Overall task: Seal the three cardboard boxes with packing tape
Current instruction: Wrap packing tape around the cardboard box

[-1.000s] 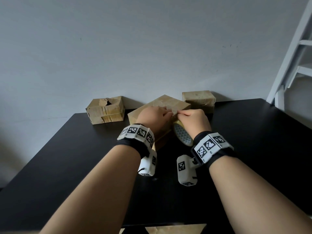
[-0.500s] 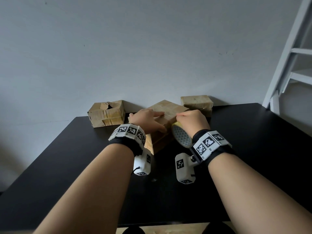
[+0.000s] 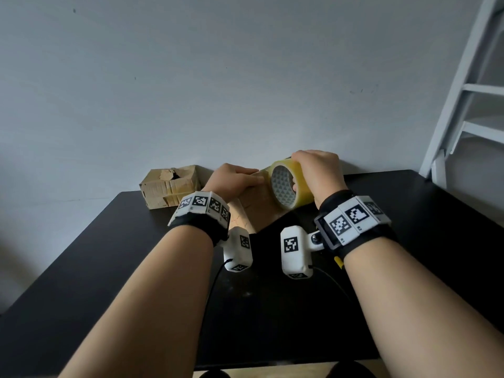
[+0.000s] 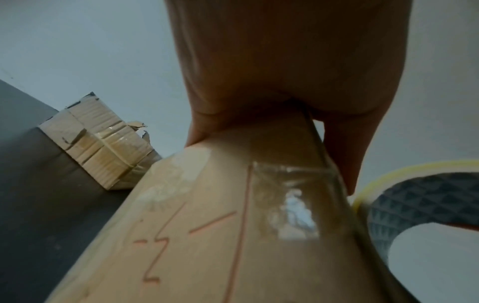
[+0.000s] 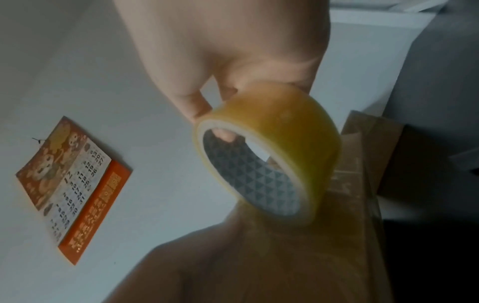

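Lifted since before, tape roll (image 3: 289, 186) hides third box (right hand (image 3: 317, 170) grips).

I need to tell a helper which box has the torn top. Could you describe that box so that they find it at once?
On the black table, look at the far edge by the grey wall, left of the left hand. The torn box stands alone there, untouched. Its top is ripped open with ragged flaps, and old tape bands wrap its sides, while the box under the hands has a flat top.

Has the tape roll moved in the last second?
Yes. The tape roll, held by the right hand, has risen from beside the box to its top, nearer the wall.
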